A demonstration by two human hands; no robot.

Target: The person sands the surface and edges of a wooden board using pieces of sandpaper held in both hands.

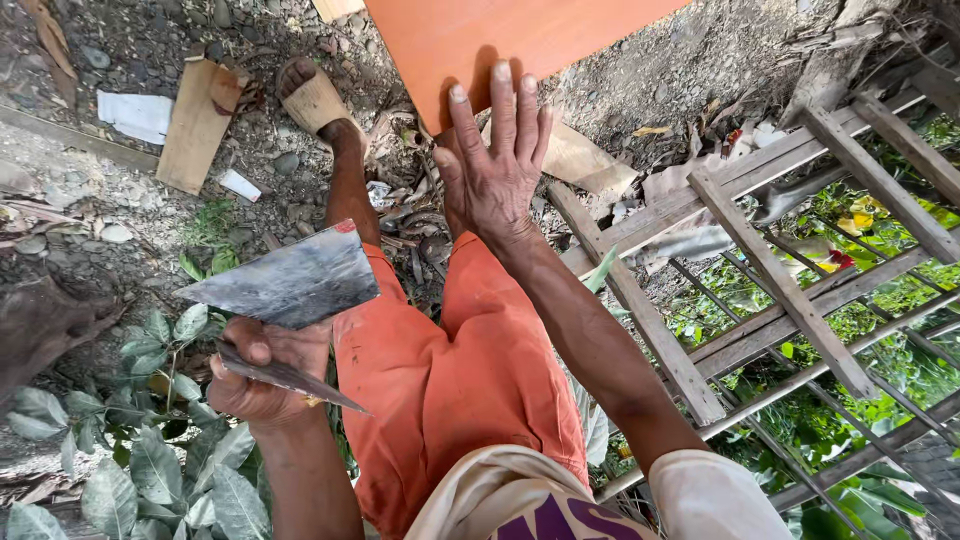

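My left hand (265, 375) is closed around two flat metal scrapers: a wide grey blade (290, 283) pointing up and left, and a narrower blade (295, 380) pointing right. My right hand (495, 165) reaches forward with its fingers spread, the palm pressed on the lower edge of an orange board (480, 30) at the top of the view. Below both hands are my legs in orange shorts (450, 380). One foot in a sandal (310, 95) rests on the gravel ground.
A wooden lattice frame (780, 290) lies at the right over green plants. A short wooden plank (195, 120) and a white scrap (135, 115) lie on the gravel at upper left. Leafy plants (150, 440) fill the lower left corner.
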